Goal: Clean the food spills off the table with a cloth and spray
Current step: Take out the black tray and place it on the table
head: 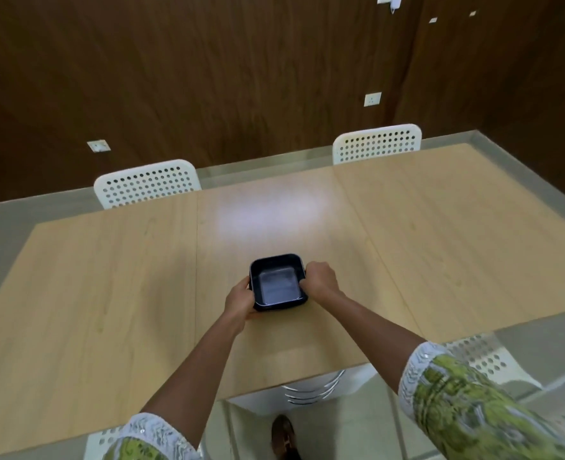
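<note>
Left hand (239,302) and right hand (319,277), fingers seemingly curled, hold the black container (278,283) between them.

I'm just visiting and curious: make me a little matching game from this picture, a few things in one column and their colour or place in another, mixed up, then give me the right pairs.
Things:
1. container
2. table
3. far chairs
4. right sleeve

Descriptions:
A. white, full of round holes, pushed in at the far edge
B. green and white pattern
C. dark, square, gripped on both sides by the left hand and right hand
D. light wood with a bright glare patch

Pairs: 1-C, 2-D, 3-A, 4-B
</note>
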